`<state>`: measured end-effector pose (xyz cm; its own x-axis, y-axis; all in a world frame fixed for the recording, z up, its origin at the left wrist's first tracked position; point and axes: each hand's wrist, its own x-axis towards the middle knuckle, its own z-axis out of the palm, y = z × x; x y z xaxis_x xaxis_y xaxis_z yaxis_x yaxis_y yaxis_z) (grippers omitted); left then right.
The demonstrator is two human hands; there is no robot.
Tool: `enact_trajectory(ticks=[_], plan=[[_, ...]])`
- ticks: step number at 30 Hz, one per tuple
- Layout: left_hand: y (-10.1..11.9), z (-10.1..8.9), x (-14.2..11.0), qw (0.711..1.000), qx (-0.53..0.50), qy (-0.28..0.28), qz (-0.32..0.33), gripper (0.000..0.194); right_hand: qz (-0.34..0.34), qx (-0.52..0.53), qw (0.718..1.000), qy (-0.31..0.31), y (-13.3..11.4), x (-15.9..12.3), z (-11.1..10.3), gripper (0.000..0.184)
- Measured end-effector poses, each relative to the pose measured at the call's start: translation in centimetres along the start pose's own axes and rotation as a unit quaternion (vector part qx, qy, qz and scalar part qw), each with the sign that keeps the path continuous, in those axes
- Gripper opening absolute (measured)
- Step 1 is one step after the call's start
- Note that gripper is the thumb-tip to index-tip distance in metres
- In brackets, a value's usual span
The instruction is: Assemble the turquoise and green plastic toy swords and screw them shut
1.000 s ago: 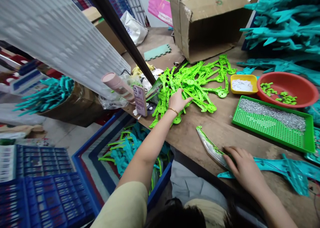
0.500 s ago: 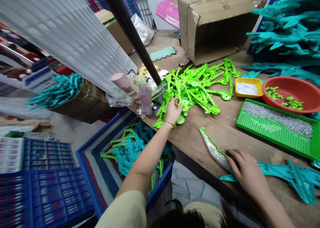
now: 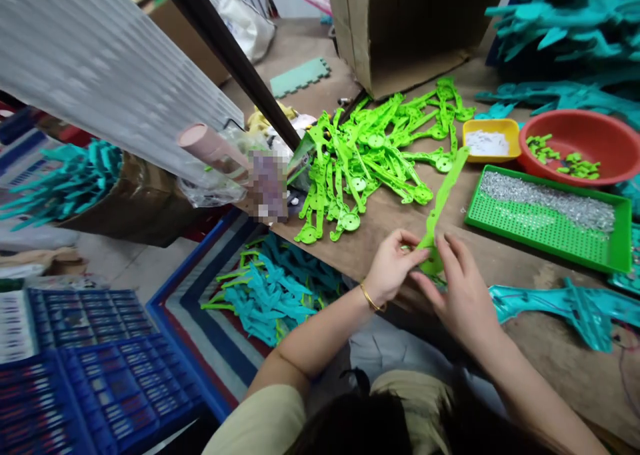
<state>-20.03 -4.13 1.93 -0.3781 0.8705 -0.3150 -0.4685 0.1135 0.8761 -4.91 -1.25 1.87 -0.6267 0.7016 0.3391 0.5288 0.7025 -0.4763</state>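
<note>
Over the table edge, a long, curved lime-green plastic part tilts up and away from me between my two hands. My left hand pinches its lower end with thumb and fingers. My right hand closes round the same end from the other side, its fingertips against the part. What lies under the palms is partly hidden. Beyond them spreads a tangled pile of similar lime-green parts. To the right of my right hand lies a turquoise plastic part with thin wires by it.
A green perforated tray holds small metal pieces. Behind it are a red bowl with small green pieces and a yellow dish with white pieces. A blue crate with turquoise and green parts stands below left. A dark post slants across.
My left hand has come back from the pile to my right hand. A lime-green part now stands raised between both hands; earlier my right hand rested on one lying on the table.
</note>
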Motion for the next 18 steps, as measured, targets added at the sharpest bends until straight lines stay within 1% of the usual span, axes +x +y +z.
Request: enact_trajectory(ticks=[2,3,5,8,10,12,14,15,16,17,18], plan=[[-1.1,1.2,-1.3,0.995,-0.072,0.009,-0.074,0.041,0.02,-0.001,1.0,-0.01,-0.7,0.0,0.4,0.06],[-1.4,1.4,-1.7,0.991,-0.093,0.016,-0.094,0.041,0.031,0.001,0.999,-0.016,-0.7,-0.2,0.5,0.059],[-1.8,1.5,-2.1,0.989,-0.104,0.019,-0.106,0.039,0.05,0.006,0.998,-0.037,-0.6,-0.9,0.5,0.058],[-2.3,1.5,-2.8,0.99,-0.096,0.019,-0.102,0.037,0.059,0.023,0.995,-0.071,-0.3,-1.7,0.1,0.058],[-2.5,1.4,-3.3,0.99,-0.091,0.017,-0.104,0.035,0.058,0.044,0.995,-0.074,0.0,-2.0,-0.3,0.058],[-2.3,0.7,-3.5,0.992,-0.072,-0.008,-0.104,0.032,0.051,0.06,0.995,-0.063,0.7,-2.2,-1.1,0.057],[-2.0,-0.6,-2.9,0.997,-0.015,-0.015,-0.073,0.028,0.047,0.053,0.996,-0.054,1.9,-2.6,-2.2,0.055],[-1.8,-1.4,-2.3,0.999,0.028,0.001,-0.046,0.025,0.045,0.044,0.996,-0.055,2.6,-2.8,-2.8,0.054],[-1.6,-2.3,-1.6,0.996,0.076,0.031,-0.02,0.023,0.041,0.034,0.996,-0.066,3.3,-3.1,-3.4,0.053],[-1.5,-3.1,-0.7,0.991,0.117,0.056,-0.013,0.02,0.031,0.026,0.996,-0.082,4.0,-3.5,-3.9,0.053],[-1.4,-3.8,0.1,0.986,0.152,0.071,-0.022,0.019,0.015,0.021,0.994,-0.104,4.6,-3.8,-4.2,0.052]])
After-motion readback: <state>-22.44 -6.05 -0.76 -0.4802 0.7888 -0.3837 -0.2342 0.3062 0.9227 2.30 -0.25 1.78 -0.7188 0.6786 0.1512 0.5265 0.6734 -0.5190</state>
